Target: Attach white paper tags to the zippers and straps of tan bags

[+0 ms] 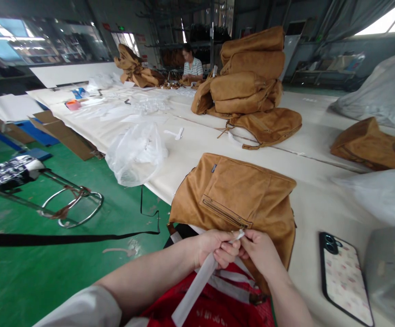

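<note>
Head cam, facing fwd/down, nr hands (pixel 214 249)

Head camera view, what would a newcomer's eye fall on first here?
Probably the tan bag in front, where the left hand holds a white strip, the right hand close beside. Then the pile of tan bags farther back on the table, and the bright green floor at left.

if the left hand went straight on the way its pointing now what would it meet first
Most likely the bare right hand, just across from the left hand, which grips a long white fabric strip; depth is unclear, so the hands may already touch.
</note>
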`<state>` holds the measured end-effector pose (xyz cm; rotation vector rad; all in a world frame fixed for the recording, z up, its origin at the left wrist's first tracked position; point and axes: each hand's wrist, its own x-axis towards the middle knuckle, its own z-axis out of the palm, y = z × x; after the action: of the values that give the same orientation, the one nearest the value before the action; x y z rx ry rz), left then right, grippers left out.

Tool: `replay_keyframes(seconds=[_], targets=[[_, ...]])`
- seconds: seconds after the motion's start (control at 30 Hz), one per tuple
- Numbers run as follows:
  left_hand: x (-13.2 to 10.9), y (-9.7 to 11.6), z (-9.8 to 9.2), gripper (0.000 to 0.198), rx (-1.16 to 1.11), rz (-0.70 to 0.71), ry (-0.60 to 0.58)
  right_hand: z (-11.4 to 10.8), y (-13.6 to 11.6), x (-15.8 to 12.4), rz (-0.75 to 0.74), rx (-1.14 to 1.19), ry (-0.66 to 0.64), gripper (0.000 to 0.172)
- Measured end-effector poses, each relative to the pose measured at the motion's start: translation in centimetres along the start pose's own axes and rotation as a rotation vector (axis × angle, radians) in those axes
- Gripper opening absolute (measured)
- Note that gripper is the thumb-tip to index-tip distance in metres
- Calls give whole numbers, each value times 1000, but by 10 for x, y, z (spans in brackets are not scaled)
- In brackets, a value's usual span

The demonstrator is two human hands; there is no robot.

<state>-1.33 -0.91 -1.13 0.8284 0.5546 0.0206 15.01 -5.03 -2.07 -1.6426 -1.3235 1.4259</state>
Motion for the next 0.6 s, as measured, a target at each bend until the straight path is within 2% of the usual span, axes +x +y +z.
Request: replay_keyframes(seconds=[0.13, 0.27, 0.37, 0.5, 0.6], targets=[[-4, 1, 7, 39, 191, 80, 139, 1, -1, 4, 45, -19, 35, 28], [-8, 3, 16, 45, 502, 227, 414, -1, 0, -1, 27, -17, 26, 32], [-12, 1, 20, 38, 797, 333, 608, -3, 3, -11, 10, 41, 85, 34], [-14, -8, 21, 17, 1127, 346, 686, -1, -1, -25, 42, 109, 147, 53], [-11, -13, 19, 15, 1273, 324, 700, 3, -10, -31, 39, 102, 146, 62]])
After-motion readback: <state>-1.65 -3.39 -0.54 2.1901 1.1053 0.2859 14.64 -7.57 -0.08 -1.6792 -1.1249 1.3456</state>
